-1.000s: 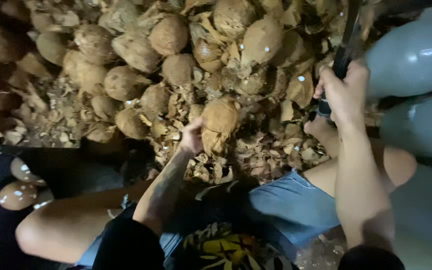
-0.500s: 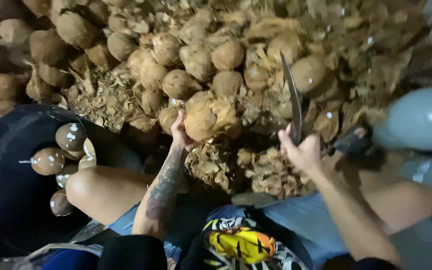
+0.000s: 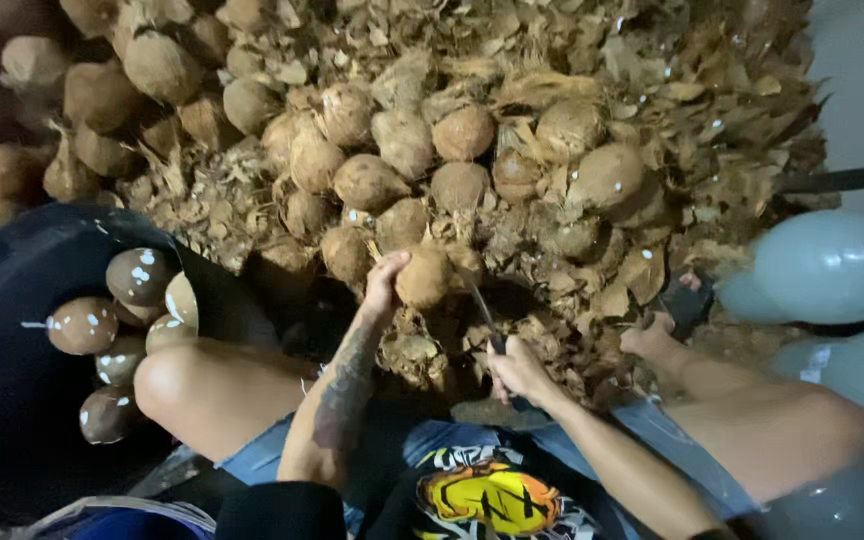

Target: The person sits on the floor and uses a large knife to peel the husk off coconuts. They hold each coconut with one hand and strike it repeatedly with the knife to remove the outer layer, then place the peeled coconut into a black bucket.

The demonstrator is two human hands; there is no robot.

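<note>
My left hand grips a brown husked coconut and holds it against the ground between my knees. Just to its right, my right hand is closed around the handle of a dark-bladed knife, whose blade points up and left toward the coconut's lower side. Torn husk fibre lies directly under the coconut.
A large heap of coconuts and husk scraps fills the space ahead. A dark tub at left holds several peeled coconuts. Pale grey-blue containers stand at right. My bare knees flank the work spot.
The right hand has come down from its raised position, bringing the knife from well above the pile to low beside the coconut. The left hand stayed on the coconut.
</note>
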